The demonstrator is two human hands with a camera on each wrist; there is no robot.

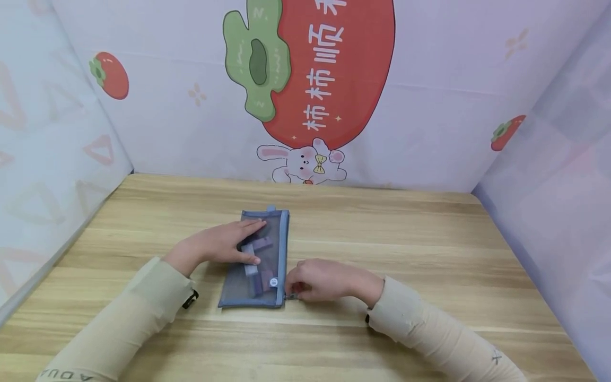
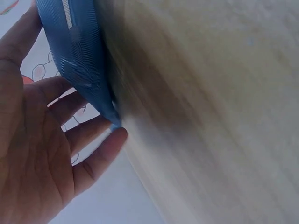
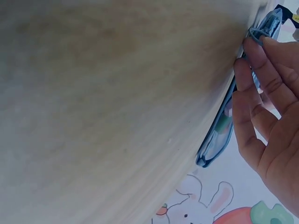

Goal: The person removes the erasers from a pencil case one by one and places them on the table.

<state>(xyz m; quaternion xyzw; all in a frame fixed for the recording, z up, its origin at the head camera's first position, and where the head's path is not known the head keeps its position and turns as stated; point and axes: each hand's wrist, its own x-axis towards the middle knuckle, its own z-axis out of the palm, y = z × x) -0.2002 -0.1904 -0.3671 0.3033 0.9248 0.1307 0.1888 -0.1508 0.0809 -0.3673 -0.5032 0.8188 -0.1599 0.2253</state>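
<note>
Lying on the table [image 1: 429,254] with its long side pointing away, the pouch [image 1: 267,233] has the left hand [image 1: 217,245] flat on top while the right hand [image 1: 320,281] pinches its near-corner zipper pull [image 1: 288,297].

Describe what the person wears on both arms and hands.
Both arms wear long beige sleeves. The left sleeve has dark lettering near the elbow and a small black clip at its cuff. The right sleeve bears a small dark mark. Both hands are bare.

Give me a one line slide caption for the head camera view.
Left hand presses flat on a blue mesh zip pouch on the wooden table while the right hand pinches its zipper end.
</note>
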